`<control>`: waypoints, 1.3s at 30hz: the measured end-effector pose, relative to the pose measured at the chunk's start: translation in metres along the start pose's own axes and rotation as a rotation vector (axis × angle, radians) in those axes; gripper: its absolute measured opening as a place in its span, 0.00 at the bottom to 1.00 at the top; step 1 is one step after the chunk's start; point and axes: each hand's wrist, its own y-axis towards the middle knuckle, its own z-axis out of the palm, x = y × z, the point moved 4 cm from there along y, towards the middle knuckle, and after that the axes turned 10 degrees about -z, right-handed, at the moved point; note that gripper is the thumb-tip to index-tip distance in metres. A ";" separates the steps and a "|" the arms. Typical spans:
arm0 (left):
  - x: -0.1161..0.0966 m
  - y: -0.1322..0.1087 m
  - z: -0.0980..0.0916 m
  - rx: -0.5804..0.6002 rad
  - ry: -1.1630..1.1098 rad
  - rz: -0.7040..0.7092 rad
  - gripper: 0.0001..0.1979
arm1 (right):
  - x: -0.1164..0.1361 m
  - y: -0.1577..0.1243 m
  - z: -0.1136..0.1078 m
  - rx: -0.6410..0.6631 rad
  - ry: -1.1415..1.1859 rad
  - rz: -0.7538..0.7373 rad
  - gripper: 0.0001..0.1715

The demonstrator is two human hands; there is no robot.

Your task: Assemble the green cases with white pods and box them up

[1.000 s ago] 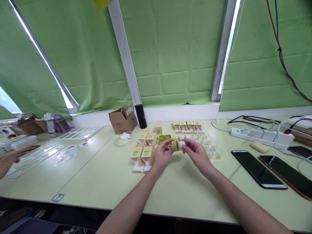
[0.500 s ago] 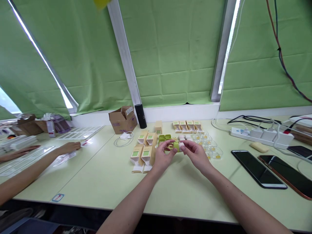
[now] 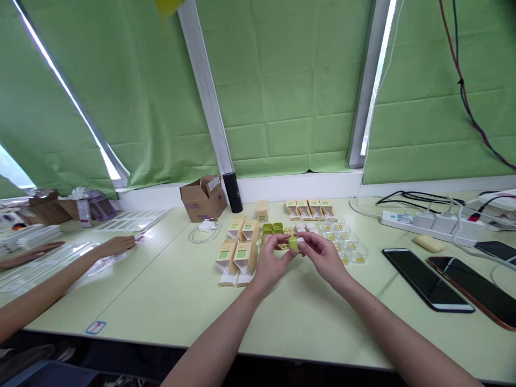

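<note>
Both forearms stretch forward; left hand [image 3: 271,262] and right hand [image 3: 324,257] meet, fingers [image 3: 310,240] pinched closed at the tips.

No lettering anywhere is sharp enough to read.

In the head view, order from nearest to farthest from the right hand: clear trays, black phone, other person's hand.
1. Clear trays, just right of the right hand.
2. Black phone, further right.
3. Other person's hand, far left.
</note>
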 end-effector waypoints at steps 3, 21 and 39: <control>-0.005 -0.003 0.000 -0.011 0.020 0.040 0.19 | -0.003 0.000 0.001 -0.004 0.017 0.001 0.22; -0.011 -0.024 0.014 0.100 0.050 0.149 0.26 | -0.006 -0.003 0.008 -0.023 0.169 0.067 0.26; -0.001 -0.011 0.019 0.247 -0.264 -0.102 0.29 | 0.013 -0.017 0.006 0.120 -0.682 -0.563 0.20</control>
